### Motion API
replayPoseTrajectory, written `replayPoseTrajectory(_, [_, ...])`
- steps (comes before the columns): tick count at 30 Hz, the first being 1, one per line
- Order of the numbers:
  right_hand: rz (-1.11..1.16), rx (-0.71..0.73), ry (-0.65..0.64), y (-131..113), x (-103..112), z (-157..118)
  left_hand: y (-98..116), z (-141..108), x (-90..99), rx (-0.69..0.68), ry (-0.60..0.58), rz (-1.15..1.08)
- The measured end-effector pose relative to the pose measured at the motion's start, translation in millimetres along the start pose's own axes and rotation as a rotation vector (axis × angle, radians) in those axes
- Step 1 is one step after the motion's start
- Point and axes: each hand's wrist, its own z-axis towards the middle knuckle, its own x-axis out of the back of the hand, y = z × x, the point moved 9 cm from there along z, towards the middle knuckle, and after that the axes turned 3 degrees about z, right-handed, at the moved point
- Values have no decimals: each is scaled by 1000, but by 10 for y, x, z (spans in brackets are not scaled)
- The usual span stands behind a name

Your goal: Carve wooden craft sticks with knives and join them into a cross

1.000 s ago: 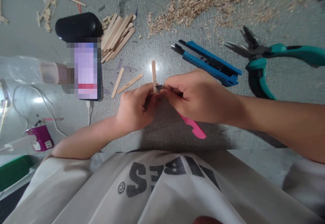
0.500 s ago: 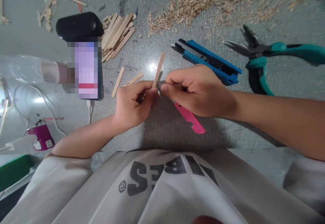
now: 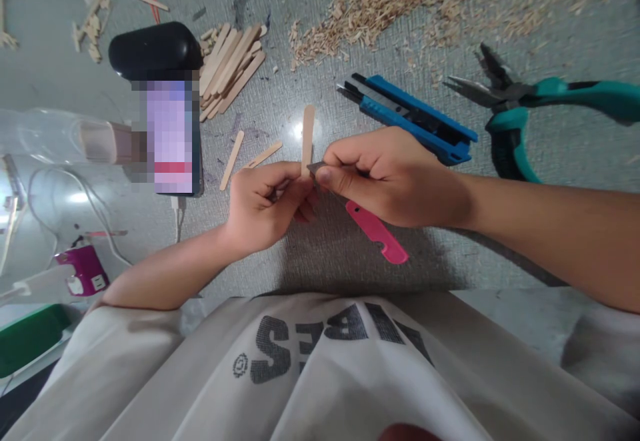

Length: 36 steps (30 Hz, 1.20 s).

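Observation:
My left hand (image 3: pixel 270 207) pinches the lower end of a wooden stick (image 3: pixel 308 134), which points away from me with its broad face up. From the right, my right hand (image 3: pixel 385 177) grips a small dark blade (image 3: pixel 315 168) between thumb and forefinger, its tip at the stick's lower part. Below my right hand lies a pink plastic piece (image 3: pixel 377 233) with a notch. Two loose sticks lie beyond my left hand, one (image 3: pixel 232 161) whole and one (image 3: pixel 265 155) with a small slot. A blue utility knife (image 3: pixel 410 117) rests just beyond my right hand.
Teal-handled pliers (image 3: pixel 515 104) lie at the right. Wood shavings (image 3: pixel 370 14) spread across the far side. A pile of sticks (image 3: pixel 233 71), a black case (image 3: pixel 155 51) and a phone (image 3: pixel 173 137) with a cable are at the left, near a purple plug (image 3: pixel 83 271).
The stick has turned from a rightward slant to nearly upright in view, showing its broad face. Fingers of my left hand now show below it. The pink piece has shifted slightly to the right.

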Motion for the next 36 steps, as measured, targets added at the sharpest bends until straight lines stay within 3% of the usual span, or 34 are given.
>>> replayPoseTrajectory(7, [39, 5, 4, -2, -3, -14, -38, -3, -15, 29, 24, -80])
replayPoseTrajectory(16, [-121, 58, 77, -27, -1, -50, -62, -37, -16, 29, 49, 53])
replayPoseTrajectory(30, [28, 5, -16, 34, 0, -14, -3, 4, -9, 32, 24, -33])
replayPoseTrajectory(36, [111, 20, 2, 30, -1, 2, 0, -14, -15, 26, 30, -55])
